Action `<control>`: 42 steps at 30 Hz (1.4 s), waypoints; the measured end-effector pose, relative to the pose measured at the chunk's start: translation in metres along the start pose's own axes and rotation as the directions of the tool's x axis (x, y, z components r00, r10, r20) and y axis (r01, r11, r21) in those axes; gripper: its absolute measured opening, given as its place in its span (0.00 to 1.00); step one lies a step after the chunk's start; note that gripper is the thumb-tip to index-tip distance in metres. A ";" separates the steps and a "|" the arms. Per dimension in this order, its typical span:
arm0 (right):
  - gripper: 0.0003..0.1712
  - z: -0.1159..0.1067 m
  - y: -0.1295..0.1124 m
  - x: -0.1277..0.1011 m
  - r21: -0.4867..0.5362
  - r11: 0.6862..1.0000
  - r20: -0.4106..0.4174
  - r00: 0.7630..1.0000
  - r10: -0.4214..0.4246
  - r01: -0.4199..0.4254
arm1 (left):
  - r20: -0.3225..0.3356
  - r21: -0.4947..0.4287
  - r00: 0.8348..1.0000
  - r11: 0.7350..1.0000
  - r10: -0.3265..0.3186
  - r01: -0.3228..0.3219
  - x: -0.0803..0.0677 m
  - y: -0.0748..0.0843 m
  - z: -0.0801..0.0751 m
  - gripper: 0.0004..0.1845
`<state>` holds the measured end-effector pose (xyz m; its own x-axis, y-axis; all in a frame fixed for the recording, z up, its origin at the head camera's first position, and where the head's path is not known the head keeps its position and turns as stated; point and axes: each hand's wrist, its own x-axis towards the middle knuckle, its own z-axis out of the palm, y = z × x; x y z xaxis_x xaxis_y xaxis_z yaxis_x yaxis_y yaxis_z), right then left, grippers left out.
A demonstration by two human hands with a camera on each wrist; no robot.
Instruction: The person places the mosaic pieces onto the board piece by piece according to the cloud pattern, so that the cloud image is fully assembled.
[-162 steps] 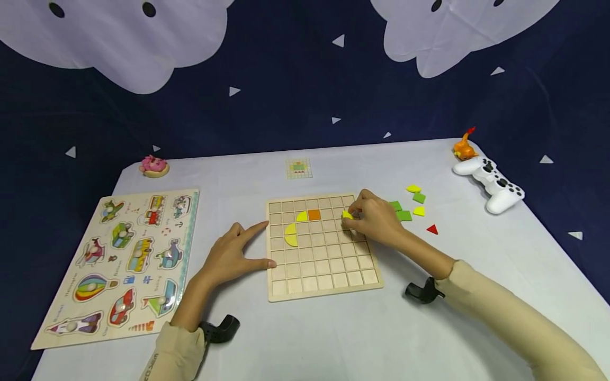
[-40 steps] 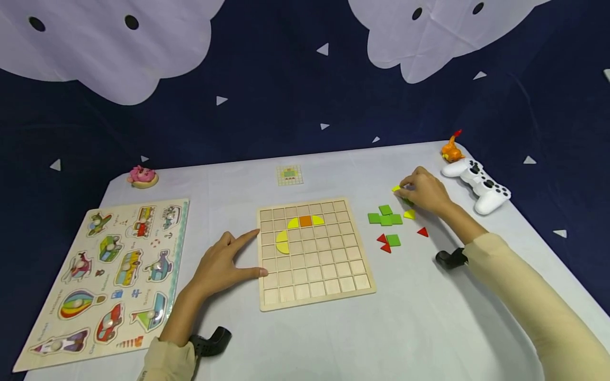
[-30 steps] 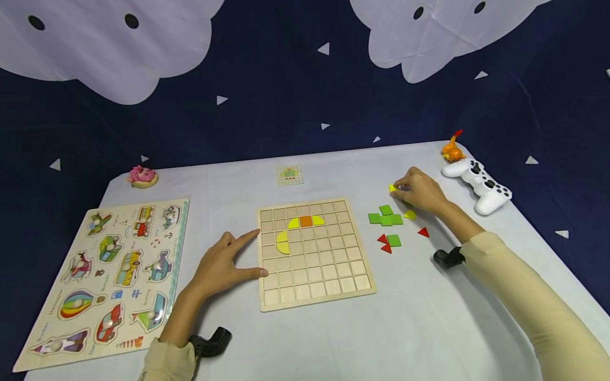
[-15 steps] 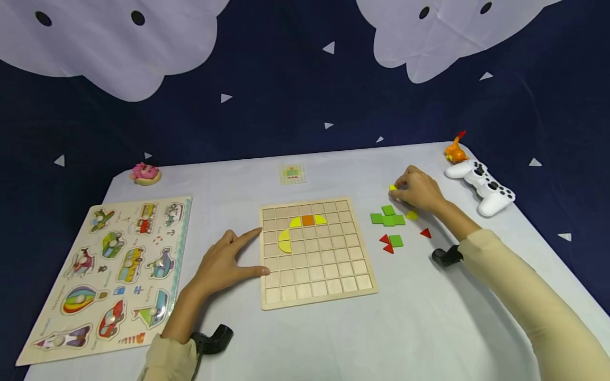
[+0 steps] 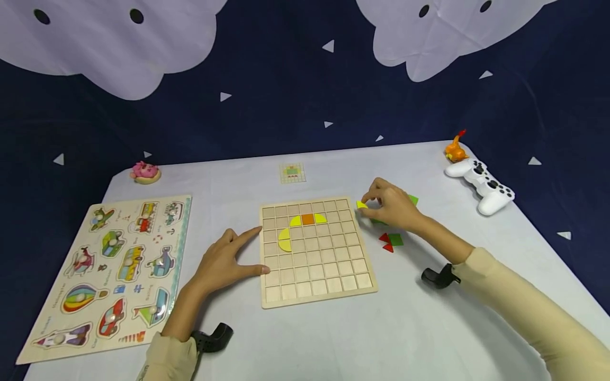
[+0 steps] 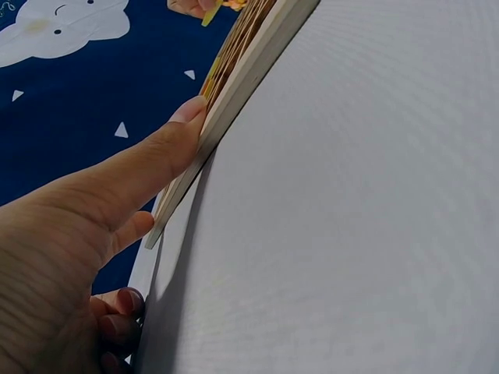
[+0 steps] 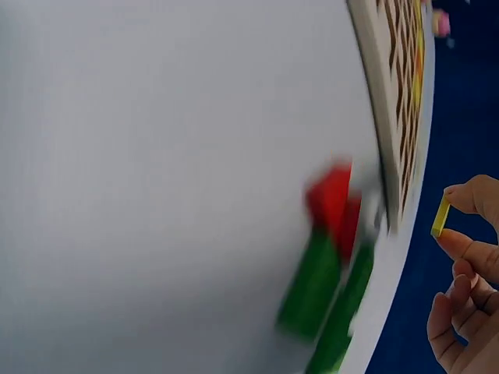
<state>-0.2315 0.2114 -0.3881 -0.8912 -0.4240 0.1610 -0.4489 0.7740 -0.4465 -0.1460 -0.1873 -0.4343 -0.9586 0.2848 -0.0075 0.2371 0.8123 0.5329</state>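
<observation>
The pale tabletop (image 5: pixel 429 328) carries everything, with a dark blue backdrop (image 5: pixel 286 69) printed with white clouds behind it. At my far left lies the vehicle peg puzzle (image 5: pixel 111 270), flat and well apart from my work. In the middle sits the wooden grid board (image 5: pixel 329 275), holding two yellow quarter-circle pieces, an orange square (image 5: pixel 307 218) between them, and a yellow half-circle (image 5: pixel 284 241) lower left of those. My left hand (image 5: pixel 224 262) rests flat beside the board's left edge, its fingers (image 6: pixel 168 148) straight and spread, thumb and forefinger touching the rim; the left wrist view shows the thumb pressed against the board's side. My right hand (image 5: pixel 393 207) hovers just off the board's upper right corner, and its fingers (image 7: pixel 468 199) pinch a small yellow piece (image 5: pixel 361 204) between thumb and forefinger, held just above and beside that corner. Under and beside that hand lie loose green squares (image 5: pixel 395 239) and red triangles (image 5: pixel 384 238) on the tabletop, blurred in the right wrist view. Far right is a white game controller (image 5: pixel 482 179) with an orange toy figure (image 5: pixel 455 150) just behind it. At the back are a small pattern card (image 5: pixel 292 172) and a pink toy (image 5: pixel 145 171).
</observation>
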 end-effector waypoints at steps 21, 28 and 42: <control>0.11 0.041 -0.040 -0.002 0.065 0.993 0.074 0.992 -0.100 0.095 | -0.002 -0.004 1.000 1.000 0.001 -0.001 0.000 0.001 0.000 0.52; 0.08 0.047 -0.046 0.002 0.137 0.990 0.083 0.996 -0.032 0.021 | 0.000 0.004 1.000 1.000 0.000 0.000 0.001 -0.001 0.001 0.52; 0.12 0.014 -0.033 -0.005 0.145 0.989 0.123 0.991 -0.043 0.024 | -0.002 0.006 1.000 1.000 0.000 0.000 0.000 0.000 0.001 0.52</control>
<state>-0.2109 0.1812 -0.3866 -0.8566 -0.5112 0.0704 -0.4564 0.6869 -0.5655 -0.1454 -0.1868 -0.4348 -0.9589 0.2837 -0.0056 0.2382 0.8154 0.5276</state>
